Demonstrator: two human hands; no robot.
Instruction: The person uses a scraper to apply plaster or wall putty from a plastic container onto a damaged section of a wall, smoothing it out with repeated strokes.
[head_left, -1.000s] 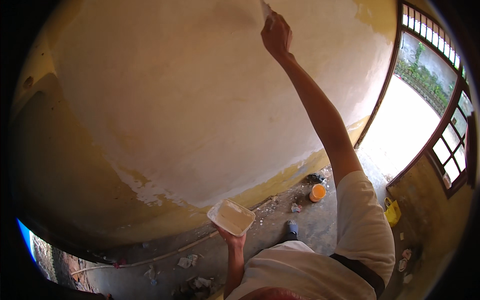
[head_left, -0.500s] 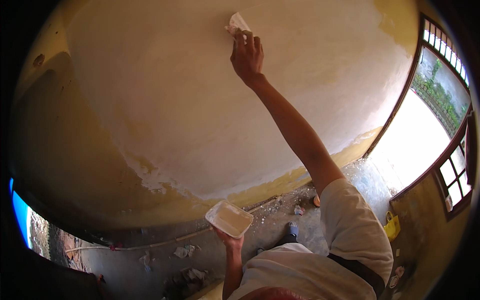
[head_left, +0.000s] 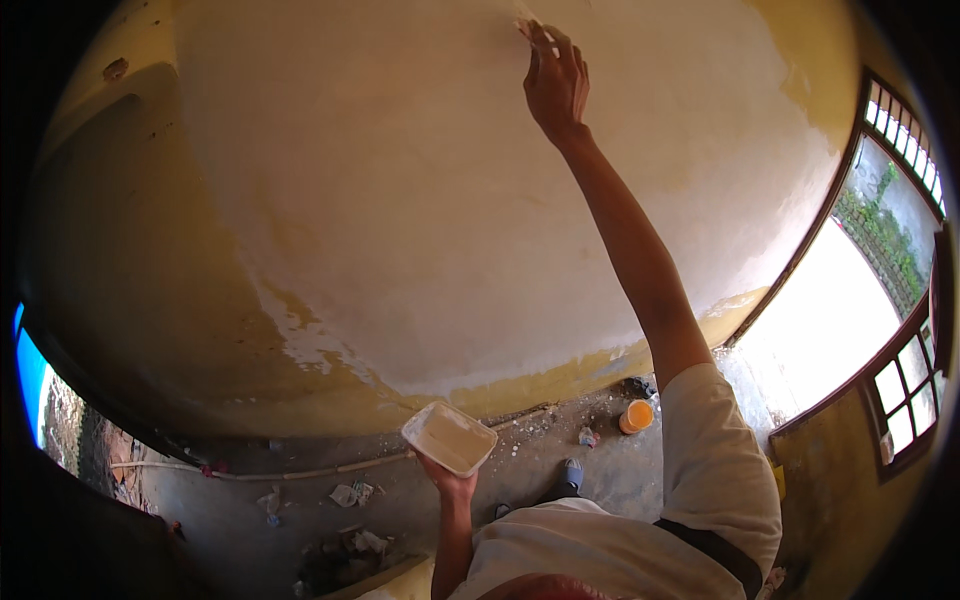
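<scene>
"Tub, one, pale, four-sided with rounded corners: held where?"

"Tub (head_left: 422, 424) on the left hand (head_left: 452, 482), grasped from beneath, the fingers mostly hidden under it. Contents: pale paste (head_left: 455, 442), lying smooth inside."

"Right hand (head_left: 557, 85)?"

"Raised well above the left, arm stretched out. Fingers bent, pinching a thin pale piece (head_left: 523, 29), too blurred to name its kind. Touching the wall or just off it: cannot tell."

"Wall (head_left: 430, 230)?"

"One, yellow, with a broad whitish patch spreading below and to both sides of the right hand; ragged lower edge, above the left hand."

"Floor items, counted from the left hand?"

"Bucket (head_left: 636, 417), orange, one, to its right. Shoe (head_left: 572, 475), grey-blue, nearer on the same side. Pole (head_left: 300, 474), long and thin, mainly to its left. Crumpled litter (head_left: 345, 495), just below the pole."
</scene>
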